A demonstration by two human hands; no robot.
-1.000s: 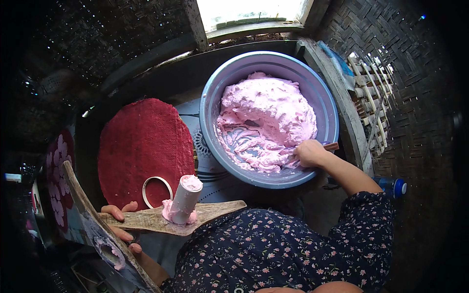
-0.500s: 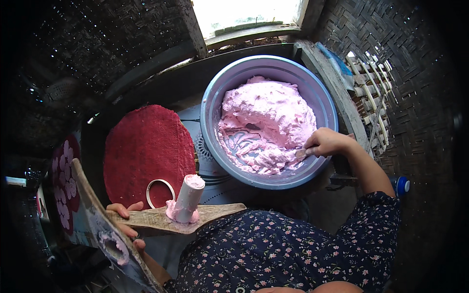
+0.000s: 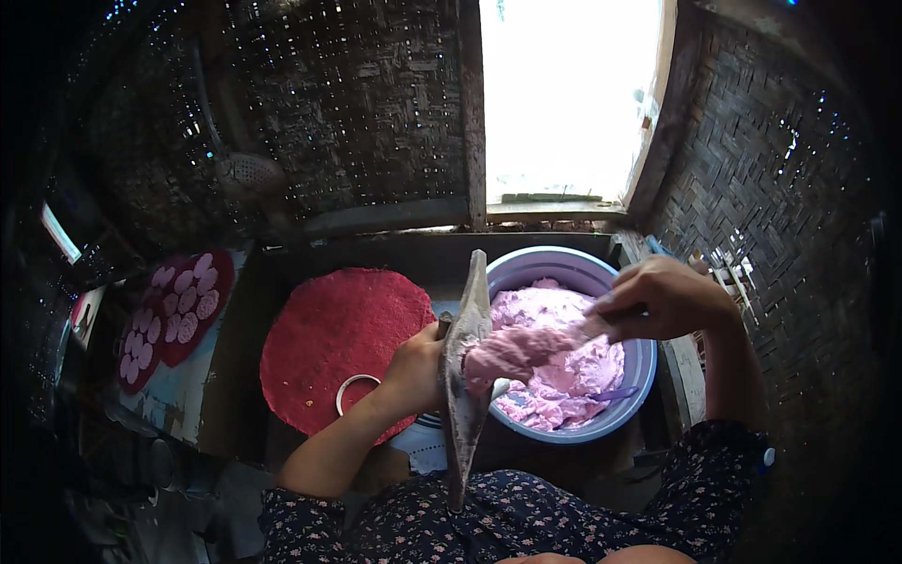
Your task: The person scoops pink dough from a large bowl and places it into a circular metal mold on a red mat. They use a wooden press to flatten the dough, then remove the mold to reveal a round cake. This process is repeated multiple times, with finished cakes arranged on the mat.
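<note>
Pink dough (image 3: 554, 305) heaped in the blue basin (image 3: 568, 433), with a purple handle (image 3: 615, 395) lying in it. Blurred clump (image 3: 515, 353) against the upright wooden board (image 3: 462, 428), on a pale tool (image 3: 596, 325) pinched in the right hand's fingers (image 3: 628, 282). Left hand (image 3: 419, 372) clenched behind the board (fingertips hidden), basin's left side partly blocked. White ring (image 3: 341, 395) on a red round mat (image 3: 324, 324); farther left, pink discs (image 3: 188, 327) on red rounds (image 3: 224, 287).

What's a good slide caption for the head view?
The left hand grips a wooden board while the right hand holds pink paste up to it, near a blue basin.
</note>
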